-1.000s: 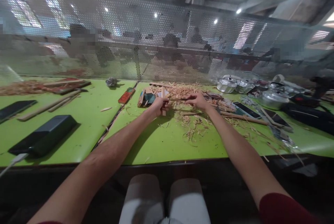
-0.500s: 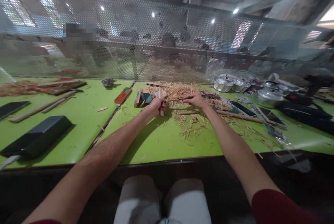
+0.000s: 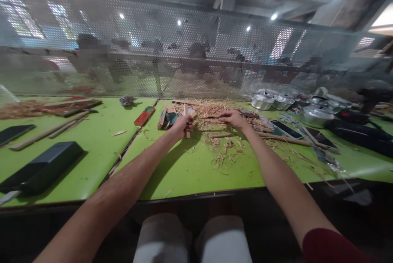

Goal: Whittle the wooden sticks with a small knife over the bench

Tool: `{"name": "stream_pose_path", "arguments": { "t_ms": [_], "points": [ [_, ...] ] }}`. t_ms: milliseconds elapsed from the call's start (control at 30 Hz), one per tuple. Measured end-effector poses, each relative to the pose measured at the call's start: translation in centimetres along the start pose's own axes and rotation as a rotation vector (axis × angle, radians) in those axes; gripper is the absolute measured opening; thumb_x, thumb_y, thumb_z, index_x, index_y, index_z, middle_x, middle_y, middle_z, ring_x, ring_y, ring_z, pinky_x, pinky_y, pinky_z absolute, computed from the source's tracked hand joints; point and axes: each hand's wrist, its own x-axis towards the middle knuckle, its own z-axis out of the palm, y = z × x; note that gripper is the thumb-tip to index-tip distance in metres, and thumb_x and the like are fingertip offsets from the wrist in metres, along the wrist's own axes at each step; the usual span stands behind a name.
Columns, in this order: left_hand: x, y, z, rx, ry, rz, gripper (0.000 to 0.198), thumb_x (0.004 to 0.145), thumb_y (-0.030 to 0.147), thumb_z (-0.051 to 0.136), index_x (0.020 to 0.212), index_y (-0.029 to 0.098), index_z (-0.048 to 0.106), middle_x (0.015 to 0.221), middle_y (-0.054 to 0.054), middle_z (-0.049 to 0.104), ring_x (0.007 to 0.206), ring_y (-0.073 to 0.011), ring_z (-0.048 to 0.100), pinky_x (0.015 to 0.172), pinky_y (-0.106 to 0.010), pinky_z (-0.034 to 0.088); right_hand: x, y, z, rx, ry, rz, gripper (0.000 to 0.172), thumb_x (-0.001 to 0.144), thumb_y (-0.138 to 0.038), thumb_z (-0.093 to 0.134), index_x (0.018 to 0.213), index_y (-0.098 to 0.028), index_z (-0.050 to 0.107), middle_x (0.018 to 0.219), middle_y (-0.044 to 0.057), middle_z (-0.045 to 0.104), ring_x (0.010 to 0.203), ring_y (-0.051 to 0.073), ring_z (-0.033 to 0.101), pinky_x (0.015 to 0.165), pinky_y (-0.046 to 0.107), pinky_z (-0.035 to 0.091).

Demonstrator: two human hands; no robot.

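My left hand (image 3: 183,125) is closed around a flat, pale wooden strip (image 3: 186,110), which stands roughly upright and shows above and below the fingers. To its right, my right hand (image 3: 233,119) is pinched at the fingertips on what looks like a thin brown stick (image 3: 211,118). The stick points toward the left hand; its far end blends into the shavings, and I cannot tell whether it touches the strip. A heap of curled wood shavings (image 3: 211,109) lies just behind both hands. Beside the left hand are a dark green piece of sandpaper or cloth (image 3: 170,119) and some small wooden pieces.
A red box (image 3: 144,116) and a black case (image 3: 43,169) lie to the left. Wooden sticks (image 3: 285,138), a phone (image 3: 286,129) and shiny metal pots (image 3: 316,114) are on the right. A perforated screen (image 3: 184,70) runs along the back, with people behind it.
My hands have drawn very slightly apart, and the wooden strip leans a little more to the left. The whole view has shifted a little. Both grips look the same.
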Motion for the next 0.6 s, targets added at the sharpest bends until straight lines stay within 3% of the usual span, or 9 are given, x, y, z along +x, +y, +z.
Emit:
{"name": "stream_pose_path", "arguments": {
  "t_ms": [133, 333, 467, 600],
  "points": [
    [-0.5, -0.2, 0.1, 0.086, 0.055, -0.007, 0.033, 0.088, 0.006, 0.062, 0.067, 0.02, 0.041, 0.048, 0.009, 0.033, 0.036, -0.0021, 0.027, 0.035, -0.012, 0.017, 0.3, 0.5, 0.4, 0.072, -0.031, -0.012, 0.044, 0.064, -0.044, 0.091, 0.091, -0.011, 0.078, 0.068, 0.003, 0.067, 0.058, 0.011, 0.046, 0.057, 0.028, 0.034],
    [-1.0, -0.4, 0.4, 0.163, -0.044, -0.069, 0.032, 0.093, 0.008, 0.064, 0.068, 0.018, 0.047, 0.05, 0.006, 0.041, 0.036, -0.0023, 0.031, 0.034, -0.012, 0.018, 0.3, 1.1, 0.0, 0.116, -0.057, 0.003, 0.044, 0.066, -0.039, 0.092, 0.096, -0.011, 0.078, 0.064, 0.001, 0.063, 0.055, 0.01, 0.044, 0.053, 0.027, 0.031],
    [-1.1, -0.5, 0.6, 0.217, -0.039, 0.008, 0.03, 0.092, 0.005, 0.063, 0.067, 0.016, 0.051, 0.049, 0.004, 0.044, 0.035, -0.0031, 0.033, 0.033, -0.013, 0.018, 0.1, 1.0, 0.3, 0.141, -0.103, -0.009, 0.045, 0.066, -0.043, 0.092, 0.095, -0.012, 0.077, 0.066, 0.001, 0.064, 0.055, 0.01, 0.045, 0.053, 0.026, 0.031],
    [-1.2, -0.8, 0.7, 0.251, -0.011, 0.147, 0.034, 0.091, 0.002, 0.062, 0.064, 0.016, 0.049, 0.044, 0.008, 0.036, 0.032, -0.0019, 0.027, 0.033, -0.015, 0.017, 0.0, 0.8, 0.6, 0.089, -0.111, -0.014, 0.045, 0.066, -0.053, 0.091, 0.079, -0.014, 0.073, 0.058, -0.001, 0.057, 0.054, 0.009, 0.039, 0.052, 0.026, 0.027]
  ]
}}
